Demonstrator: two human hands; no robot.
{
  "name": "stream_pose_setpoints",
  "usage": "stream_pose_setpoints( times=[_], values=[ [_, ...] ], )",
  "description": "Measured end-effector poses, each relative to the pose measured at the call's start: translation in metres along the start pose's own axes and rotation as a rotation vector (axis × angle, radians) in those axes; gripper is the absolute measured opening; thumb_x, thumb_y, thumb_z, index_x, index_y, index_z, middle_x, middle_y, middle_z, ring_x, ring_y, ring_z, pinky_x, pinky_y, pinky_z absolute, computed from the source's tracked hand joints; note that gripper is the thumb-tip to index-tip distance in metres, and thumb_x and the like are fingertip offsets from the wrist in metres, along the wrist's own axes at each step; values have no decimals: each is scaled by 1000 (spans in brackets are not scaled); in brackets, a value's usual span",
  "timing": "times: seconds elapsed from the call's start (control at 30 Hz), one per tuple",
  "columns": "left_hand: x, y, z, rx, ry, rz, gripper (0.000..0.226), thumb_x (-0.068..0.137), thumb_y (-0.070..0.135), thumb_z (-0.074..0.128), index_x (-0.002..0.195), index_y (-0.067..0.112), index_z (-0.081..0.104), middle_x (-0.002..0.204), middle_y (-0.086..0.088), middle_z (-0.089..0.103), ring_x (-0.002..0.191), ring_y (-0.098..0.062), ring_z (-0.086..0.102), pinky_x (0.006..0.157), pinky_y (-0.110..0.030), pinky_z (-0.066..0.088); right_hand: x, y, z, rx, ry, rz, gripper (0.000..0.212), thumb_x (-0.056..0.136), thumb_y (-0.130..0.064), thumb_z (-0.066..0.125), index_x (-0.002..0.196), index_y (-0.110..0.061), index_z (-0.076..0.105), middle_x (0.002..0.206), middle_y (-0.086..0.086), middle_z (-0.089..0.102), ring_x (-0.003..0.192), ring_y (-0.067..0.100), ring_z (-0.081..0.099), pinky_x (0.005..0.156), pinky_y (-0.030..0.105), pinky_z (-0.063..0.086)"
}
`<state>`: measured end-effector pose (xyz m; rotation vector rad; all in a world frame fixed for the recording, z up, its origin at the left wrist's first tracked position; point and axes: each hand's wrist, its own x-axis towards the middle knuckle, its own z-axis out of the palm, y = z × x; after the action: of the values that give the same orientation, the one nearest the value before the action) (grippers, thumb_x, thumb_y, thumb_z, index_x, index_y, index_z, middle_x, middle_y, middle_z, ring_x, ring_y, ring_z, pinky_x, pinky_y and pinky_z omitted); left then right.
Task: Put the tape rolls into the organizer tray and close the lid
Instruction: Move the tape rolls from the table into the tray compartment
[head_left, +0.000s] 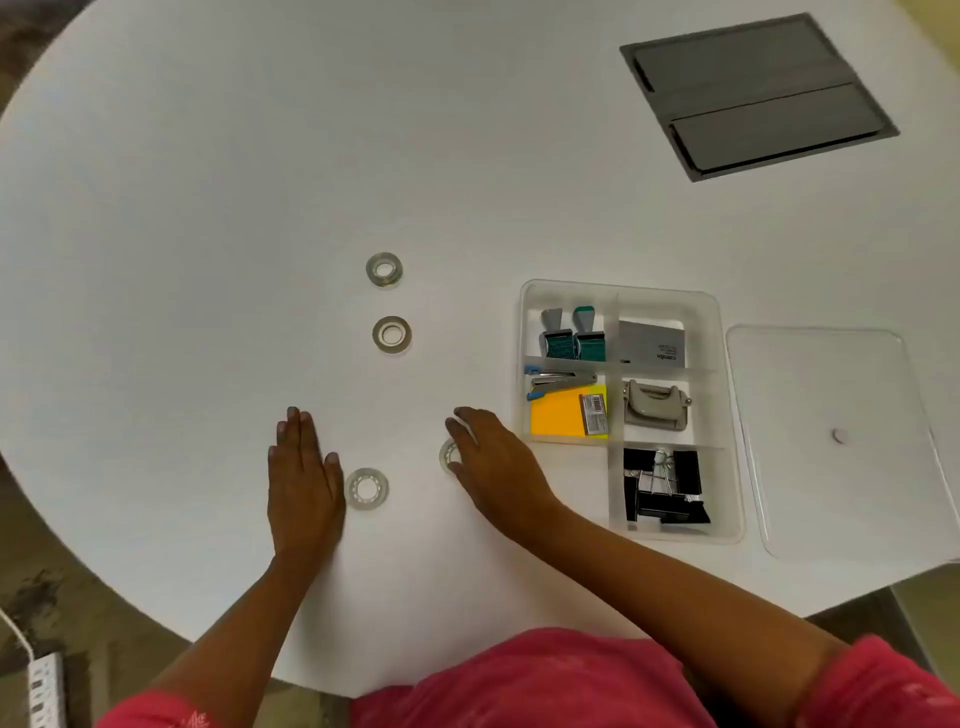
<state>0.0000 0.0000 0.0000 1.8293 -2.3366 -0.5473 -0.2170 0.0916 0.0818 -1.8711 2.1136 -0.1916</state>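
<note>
Several clear tape rolls lie on the round white table. The far roll (384, 269) and a second roll (392, 334) sit mid-table. A third roll (366, 488) lies just right of my left hand (303, 478), which rests flat on the table, fingers together. My right hand (491, 457) covers a fourth roll (448, 456), fingers curled over it; only the roll's left edge shows. The clear organizer tray (727, 415) stands open to the right, its near-left compartment (563, 486) holding nothing. The clear lid (831, 441) lies flat right of the tray.
The tray holds stamps (571, 335), a card box (652, 343), a stapler and yellow notes (566, 410), a hole punch (655, 405) and binder clips (662, 486). A grey cable hatch (756, 96) is set in the table far right. A power strip (44, 686) lies on the floor.
</note>
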Motion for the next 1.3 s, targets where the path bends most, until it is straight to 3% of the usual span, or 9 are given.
stream_pose_setpoints(
  times=[0.07,0.17,0.3,0.4,0.53,0.63,0.83,1.1,1.3],
  values=[
    [3,0,-1,15,17,-3,59,99,18,33,152,6,12,162,-9,11,151,-22,9,124,-39,10,5,-5,3,-60,-44,-13,58,67,-26,84,114,0,63,118,18,66,103,28,66,82,32,58],
    [1,-2,4,48,14,0,58,99,24,27,152,6,11,162,-10,11,151,-23,9,124,-38,10,9,-13,10,-93,-170,8,55,81,-25,73,125,-2,52,129,19,55,111,29,57,87,32,53],
    [2,-4,5,61,25,4,60,96,26,24,152,7,11,162,-9,11,151,-22,9,124,-38,10,9,-21,3,-144,-145,66,32,75,-6,77,104,-10,64,102,9,66,85,17,63,62,20,53],
    [2,-5,7,54,28,6,60,97,26,25,152,8,11,162,-8,11,151,-21,9,124,-38,10,9,-21,-1,-59,-98,63,36,79,5,68,113,-6,60,106,13,62,89,23,60,62,25,53],
    [3,-8,8,52,31,-1,60,97,26,26,153,9,11,162,-7,11,151,-21,9,124,-38,10,-4,-13,-32,70,-4,165,50,75,-4,73,121,-8,55,121,14,57,102,27,57,69,29,54],
    [3,-8,9,57,29,0,60,97,25,27,152,9,12,162,-8,13,151,-21,10,124,-38,11,-25,3,-58,64,34,340,50,74,-13,75,120,-10,54,118,13,57,99,29,59,66,31,52],
    [3,-10,10,59,31,2,59,97,26,25,152,10,12,162,-8,13,151,-20,9,124,-39,11,-52,40,-64,-63,-208,596,47,90,-30,62,128,-12,42,122,12,53,101,26,61,75,31,52],
    [3,-8,8,82,29,8,59,97,26,25,152,9,13,162,-9,14,150,-22,11,123,-40,13,-43,37,-35,-165,-353,618,43,92,-23,60,128,-8,41,121,13,56,104,25,63,82,30,54],
    [3,-6,7,75,29,3,59,97,26,24,152,8,14,161,-9,15,150,-22,12,123,-40,13,-37,16,-47,-228,-269,597,37,94,-13,57,127,-6,42,121,12,56,103,22,61,79,28,54]
  ],
)
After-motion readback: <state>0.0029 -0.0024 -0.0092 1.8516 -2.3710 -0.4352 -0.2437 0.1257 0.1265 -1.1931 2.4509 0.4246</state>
